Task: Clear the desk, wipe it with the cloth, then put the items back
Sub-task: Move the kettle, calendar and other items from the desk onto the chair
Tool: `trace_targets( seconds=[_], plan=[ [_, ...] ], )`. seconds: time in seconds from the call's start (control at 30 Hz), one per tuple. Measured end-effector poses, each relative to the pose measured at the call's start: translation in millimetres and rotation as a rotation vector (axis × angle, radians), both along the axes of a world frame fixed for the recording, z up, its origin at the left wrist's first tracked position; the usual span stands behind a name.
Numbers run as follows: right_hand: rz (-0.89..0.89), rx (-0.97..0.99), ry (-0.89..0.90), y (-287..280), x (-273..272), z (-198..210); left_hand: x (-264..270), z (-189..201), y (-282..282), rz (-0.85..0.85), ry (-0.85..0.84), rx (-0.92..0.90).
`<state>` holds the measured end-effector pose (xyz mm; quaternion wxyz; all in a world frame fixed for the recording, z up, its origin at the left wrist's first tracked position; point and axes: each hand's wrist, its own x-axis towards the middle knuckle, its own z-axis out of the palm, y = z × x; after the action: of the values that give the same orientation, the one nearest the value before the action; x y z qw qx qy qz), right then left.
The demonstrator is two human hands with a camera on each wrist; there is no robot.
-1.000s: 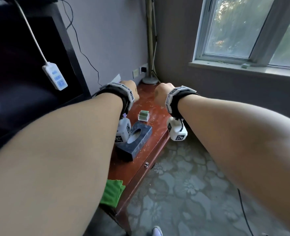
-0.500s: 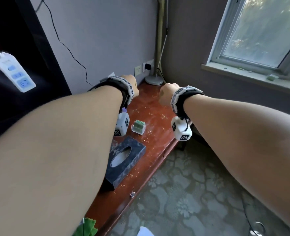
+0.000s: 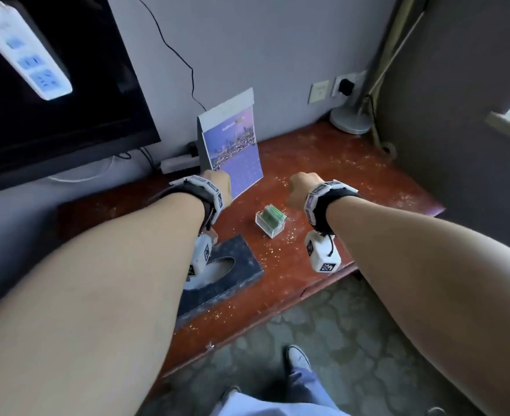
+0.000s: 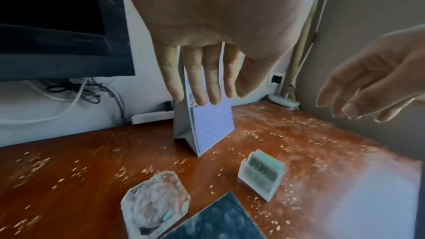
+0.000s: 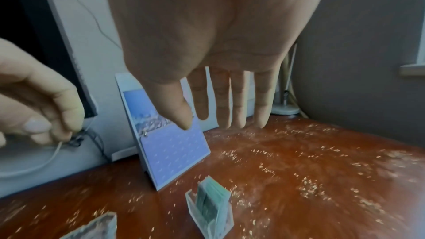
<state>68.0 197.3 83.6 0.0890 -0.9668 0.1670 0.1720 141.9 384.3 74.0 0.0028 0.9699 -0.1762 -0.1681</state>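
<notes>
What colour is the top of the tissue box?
Dark blue-grey and mottled, tissue box; head view shows it best.

Pale grey wall [image 3: 262, 40] behind, darker wall [image 3: 457, 115] to the right. Black screen [image 3: 52, 100] at left, wall sockets [image 3: 334, 87], lamp base [image 3: 351, 120] in the corner, patterned floor [image 3: 352, 340].

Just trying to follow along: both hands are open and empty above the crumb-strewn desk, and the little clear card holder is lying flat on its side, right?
Not quite. The card holder stands upright on the desk, as the left wrist view shows, cards poking out of its top. The rest holds: the left hand and the right hand are open and empty above the crumb-strewn desk.
</notes>
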Motion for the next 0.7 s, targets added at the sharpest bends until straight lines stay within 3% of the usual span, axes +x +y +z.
trace_targets(
  seconds=[0.17, 0.4, 0.7],
  plan=[
    [0.170, 0.033, 0.105, -14, 25, -44, -20, -26, -4, 0.165, 0.079, -0.014],
    [0.270, 0.081, 0.044, -27, 55, -88, -53, -60, -3, 0.395, 0.127, -0.083],
    [0.258, 0.089, 0.053, -6, 68, -165, -81, -122, 18, 0.328, 0.266, 0.079]
  ],
)
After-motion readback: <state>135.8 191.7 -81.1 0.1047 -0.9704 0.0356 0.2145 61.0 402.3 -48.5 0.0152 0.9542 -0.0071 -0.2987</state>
